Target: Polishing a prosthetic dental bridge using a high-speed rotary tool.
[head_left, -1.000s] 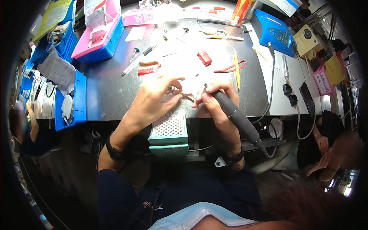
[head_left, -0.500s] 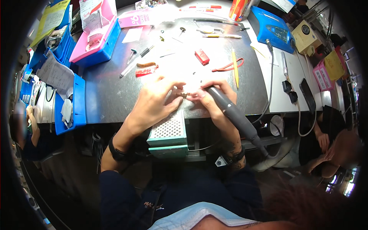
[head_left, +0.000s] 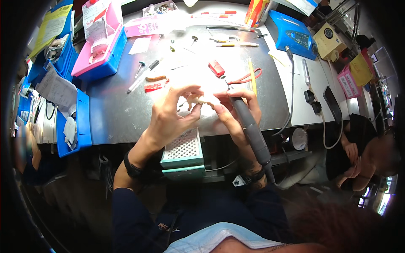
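My left hand (head_left: 165,117) is closed, pinching a small, lumpy cream-coloured piece (head_left: 195,100) between thumb and fingers above the bench. Its exact kind is too small to make out. A dark grey rotary handpiece (head_left: 255,138) lies in my right hand (head_left: 239,116), gripped like a pen, its narrow front pointing up and away from me. The handpiece tip stands to the right of the cream piece, apart from it. My right thumb reaches close to the piece's right end. Below my hands is a pale green box with a perforated top (head_left: 184,147).
A blue control unit (head_left: 291,36) stands at the back right, with a cable. Burs, pens, a red case (head_left: 216,68) and a red packet (head_left: 156,85) lie on the metal bench (head_left: 114,109). Blue bins (head_left: 80,122) line the left. Another person sits at right.
The handpiece has swung steeper, its tip now farther from the cream piece. My left fingers have turned the piece, so more of it shows. The whole view has shifted slightly.
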Demonstrator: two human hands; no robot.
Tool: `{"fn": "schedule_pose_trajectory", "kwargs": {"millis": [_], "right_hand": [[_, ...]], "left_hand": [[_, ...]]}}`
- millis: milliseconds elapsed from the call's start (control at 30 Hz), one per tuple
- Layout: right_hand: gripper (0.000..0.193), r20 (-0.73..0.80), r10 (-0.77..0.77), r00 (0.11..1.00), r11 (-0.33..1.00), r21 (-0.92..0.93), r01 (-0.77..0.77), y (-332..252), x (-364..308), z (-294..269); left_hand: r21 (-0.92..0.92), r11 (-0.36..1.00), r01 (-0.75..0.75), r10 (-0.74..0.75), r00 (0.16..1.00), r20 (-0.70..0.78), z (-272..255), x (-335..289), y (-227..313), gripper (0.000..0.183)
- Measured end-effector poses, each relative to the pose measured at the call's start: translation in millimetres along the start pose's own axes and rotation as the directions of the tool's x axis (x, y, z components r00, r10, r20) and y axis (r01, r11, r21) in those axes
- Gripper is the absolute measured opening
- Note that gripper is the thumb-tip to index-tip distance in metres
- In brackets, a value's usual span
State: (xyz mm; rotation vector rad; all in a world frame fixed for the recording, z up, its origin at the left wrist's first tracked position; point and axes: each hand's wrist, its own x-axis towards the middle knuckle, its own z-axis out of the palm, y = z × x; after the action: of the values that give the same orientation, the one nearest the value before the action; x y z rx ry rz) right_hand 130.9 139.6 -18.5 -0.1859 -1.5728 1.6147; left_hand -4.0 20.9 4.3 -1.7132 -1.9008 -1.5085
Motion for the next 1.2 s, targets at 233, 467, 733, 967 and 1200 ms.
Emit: {"fn": "schedule_pose_trajectory", "kwargs": {"millis": [233,467,733,967,1200], "right_hand": [[0.033,-0.032,0.079,0.996,0.996,0.036,-0.078,-6,1,3],[0.030,-0.015,0.161,0.987,0.987,0.020,-0.160,-10,2,2],[0.022,-0.155,0.008,0.988,1.000,-0.016,-0.010,0,2,-2],[0.005,-0.239,-0.331,0.913,0.942,-0.133,0.307,-14,4,-21],[0.017,0.062,0.032,0.998,0.978,-0.209,-0.019,-34,11,-32]], "left_hand": [[-0.054,0.999,0.007,-0.007,1.000,-0.001,4,0,-6,0.047],[-0.059,0.996,0.066,-0.063,0.997,0.051,1,1,-3,0.048],[0.012,0.995,0.095,-0.096,0.982,0.165,-3,4,6,0.048],[0.174,0.984,0.039,-0.098,0.933,0.347,-8,10,8,0.046],[0.233,0.939,-0.252,0.159,0.921,0.355,-28,62,20,0.057]]}}
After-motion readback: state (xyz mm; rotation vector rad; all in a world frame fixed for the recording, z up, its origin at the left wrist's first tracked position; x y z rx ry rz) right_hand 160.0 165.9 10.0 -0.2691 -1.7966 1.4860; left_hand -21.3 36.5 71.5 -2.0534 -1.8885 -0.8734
